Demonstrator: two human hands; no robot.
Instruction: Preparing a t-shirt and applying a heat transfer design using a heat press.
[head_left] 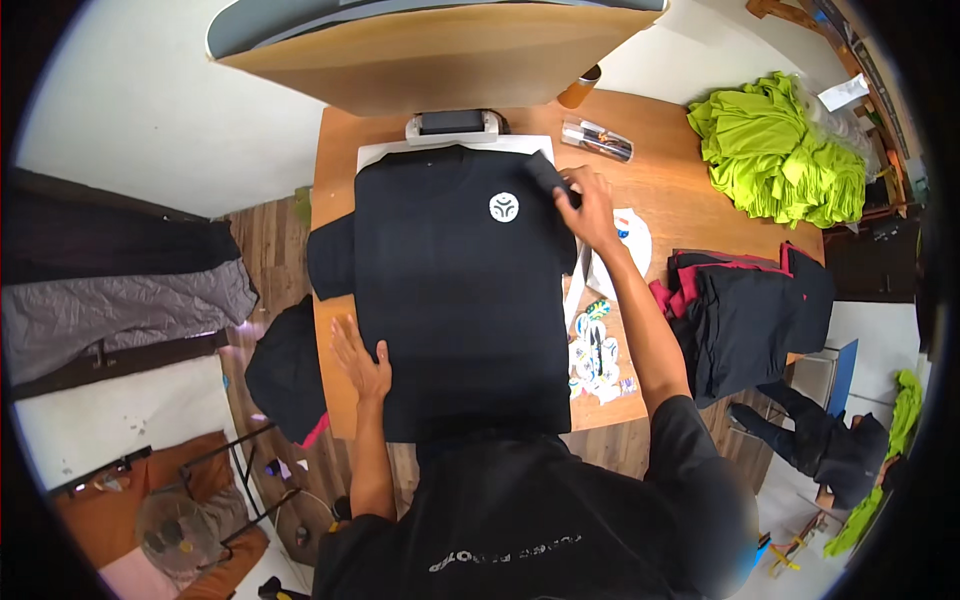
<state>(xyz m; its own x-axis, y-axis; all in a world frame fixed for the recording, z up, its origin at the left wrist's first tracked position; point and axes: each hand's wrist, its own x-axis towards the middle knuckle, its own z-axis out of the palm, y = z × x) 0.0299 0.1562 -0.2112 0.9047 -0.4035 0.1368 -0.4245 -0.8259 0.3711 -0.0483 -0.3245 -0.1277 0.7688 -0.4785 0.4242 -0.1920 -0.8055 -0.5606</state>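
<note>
A black T-shirt (460,310) lies spread over a white board (372,153) on the wooden table. A round white emblem (504,207) marks its upper right chest. My right hand (590,205) is closed round a dark grey, block-like thing (546,174) at the shirt's right shoulder; its exact kind I cannot make out. With fingers stretched out, my left hand (362,362) rests flat at the shirt's lower left edge, partly on the table. The left sleeve (331,257) sticks out sideways over the table's edge.
A large heat-press-like machine (440,60) overhangs the table's back. Several cut stickers (597,360) lie right of the shirt. Lime-green garments (780,150) and folded dark garments (740,320) are piled at right. A clear case (597,139) lies near an orange cup (579,88). Another person (835,450) is at far right.
</note>
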